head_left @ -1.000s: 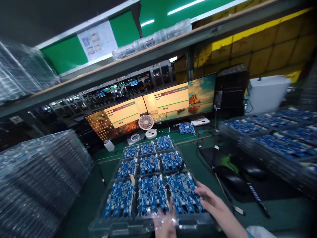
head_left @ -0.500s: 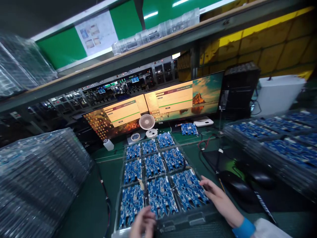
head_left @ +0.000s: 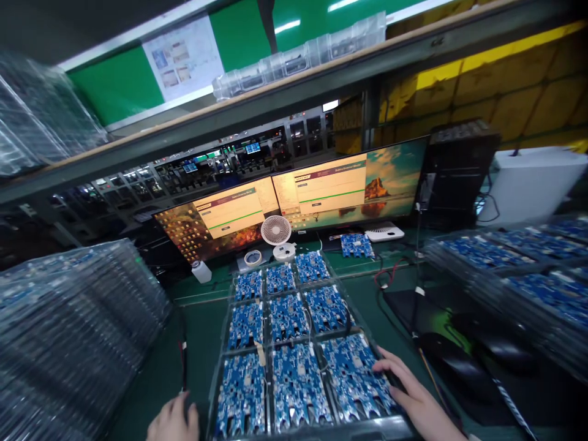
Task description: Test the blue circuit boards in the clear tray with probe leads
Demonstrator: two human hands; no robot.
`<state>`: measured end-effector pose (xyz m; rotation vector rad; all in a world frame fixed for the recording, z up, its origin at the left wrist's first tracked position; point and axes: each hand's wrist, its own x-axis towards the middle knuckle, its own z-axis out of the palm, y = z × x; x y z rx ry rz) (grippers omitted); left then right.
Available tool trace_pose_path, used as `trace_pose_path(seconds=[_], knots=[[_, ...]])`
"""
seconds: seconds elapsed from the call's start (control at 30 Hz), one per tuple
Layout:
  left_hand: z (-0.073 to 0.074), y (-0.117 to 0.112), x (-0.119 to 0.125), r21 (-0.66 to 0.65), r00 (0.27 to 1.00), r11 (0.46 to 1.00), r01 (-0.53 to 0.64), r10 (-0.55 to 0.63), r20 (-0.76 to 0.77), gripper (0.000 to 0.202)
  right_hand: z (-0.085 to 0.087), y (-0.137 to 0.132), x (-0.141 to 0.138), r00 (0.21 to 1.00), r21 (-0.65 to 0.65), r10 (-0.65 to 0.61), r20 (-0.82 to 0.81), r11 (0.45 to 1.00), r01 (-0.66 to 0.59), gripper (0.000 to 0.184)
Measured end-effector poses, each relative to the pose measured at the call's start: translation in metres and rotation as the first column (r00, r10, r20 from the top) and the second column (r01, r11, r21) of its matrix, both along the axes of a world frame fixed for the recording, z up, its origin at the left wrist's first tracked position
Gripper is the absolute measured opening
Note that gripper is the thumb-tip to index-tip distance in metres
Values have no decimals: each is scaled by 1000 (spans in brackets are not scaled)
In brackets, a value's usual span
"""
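Note:
A clear plastic tray (head_left: 215, 373) holding several blue circuit boards (head_left: 289, 318) lies on the green bench in front of me. My right hand (head_left: 408, 392) rests on the tray's near right corner, fingers curled over the edge of the nearest right board (head_left: 353, 376). My left hand (head_left: 174, 419) sits at the bottom edge, just left of the tray's near left side, knuckles up; its fingers are mostly out of frame.
A tall stack of clear trays (head_left: 68, 343) fills the left. Trays of blue boards (head_left: 514, 269) are stacked on the right. Two monitors (head_left: 298, 199), a small white fan (head_left: 276, 233), a loose board (head_left: 356, 245), cables and a black mouse (head_left: 452, 361) lie behind and right.
My left hand moved from the tray's front middle to its left side. The tray and my right hand sit lower in view as the camera shifted.

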<state>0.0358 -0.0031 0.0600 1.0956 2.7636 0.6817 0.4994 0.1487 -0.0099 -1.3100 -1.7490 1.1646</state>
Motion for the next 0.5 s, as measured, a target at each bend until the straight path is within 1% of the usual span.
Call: trace_pose_path(seconds=[0.03, 0.07, 0.1, 0.13, 0.17, 0.2, 0.23, 0.27, 0.3, 0.37, 0.4, 0.5], knots=[[6, 14, 18, 117, 994, 988, 103, -107, 26, 43, -2, 1, 0, 1000, 7, -13, -11, 1000, 13, 44], [10, 31, 38, 225, 969, 954, 196, -224, 105, 42, -4, 2, 0, 999, 9, -28, -25, 1000, 28, 48], [14, 49, 59, 298, 914, 921, 250, -326, 240, 42, -6, 3, 0, 998, 6, -45, -39, 999, 46, 53], [16, 69, 80, 360, 836, 896, 261, -396, 379, 43, -7, 4, 0, 997, -2, -62, -52, 998, 61, 57], [16, 88, 99, 433, 753, 873, 224, -437, 492, 45, -8, 4, 0, 995, -9, -73, -61, 997, 73, 60], [16, 106, 115, 465, 668, 863, 196, -465, 581, 47, -8, 4, 0, 995, -11, -78, -67, 997, 78, 61], [15, 123, 127, 466, 604, 867, 177, -470, 644, 48, -8, 4, 0, 995, -8, -77, -67, 997, 77, 61], [13, 138, 135, 432, 587, 888, 156, -435, 682, 47, -8, 3, 0, 995, -3, -74, -63, 997, 74, 59], [11, 150, 141, 377, 601, 913, 158, -392, 697, 47, -7, 2, 1, 996, 3, -70, -59, 997, 71, 57], [8, 168, 144, 277, 657, 946, 165, -315, 685, 50, -7, 1, 1, 997, 9, -65, -50, 998, 65, 55], [7, 174, 143, 244, 683, 954, 171, -294, 668, 53, -7, 1, 1, 997, 10, -64, -46, 998, 64, 53], [7, 188, 139, 204, 729, 963, 174, -265, 632, 65, -7, 1, 1, 997, 19, -66, -39, 998, 67, 50]])
